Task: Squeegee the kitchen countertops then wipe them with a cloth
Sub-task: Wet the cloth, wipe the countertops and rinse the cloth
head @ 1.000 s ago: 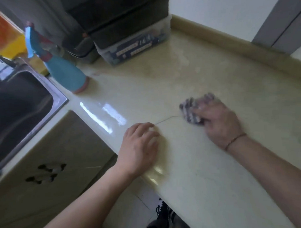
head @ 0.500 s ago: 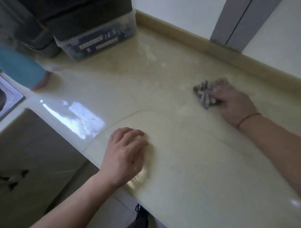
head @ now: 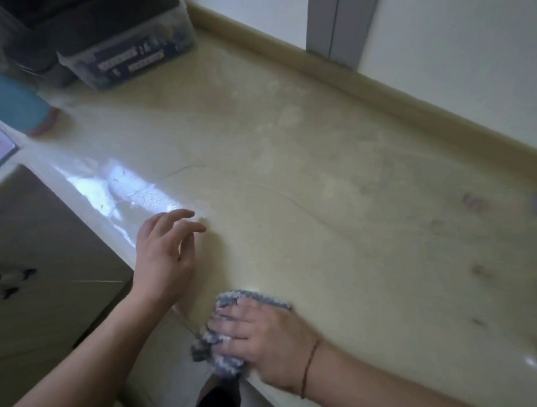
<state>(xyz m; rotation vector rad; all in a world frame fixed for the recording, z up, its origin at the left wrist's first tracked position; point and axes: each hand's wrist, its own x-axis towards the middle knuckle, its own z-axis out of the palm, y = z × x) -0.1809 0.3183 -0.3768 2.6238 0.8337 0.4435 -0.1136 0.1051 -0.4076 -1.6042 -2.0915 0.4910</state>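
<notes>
I am wiping now, the cloth step as I judge it, with no squeegee in view. My right hand (head: 265, 346) is pressing the grey cloth (head: 222, 351) flat, fingers spread over it, at the counter (head: 337, 190) front edge, bottom centre of the frame. My left hand (head: 165, 254) is hovering loosely open, holding nothing, just left of it. Next I am probably needing a stroke toward the smudged patch at upper centre.

Cloth (head: 222, 351): grey-white, bunched, lower centre of frame, at front edge of countertop (head: 337, 190), partly overhanging it seems. Countertop: beige, glossy, streaky; fills centre-right.
</notes>
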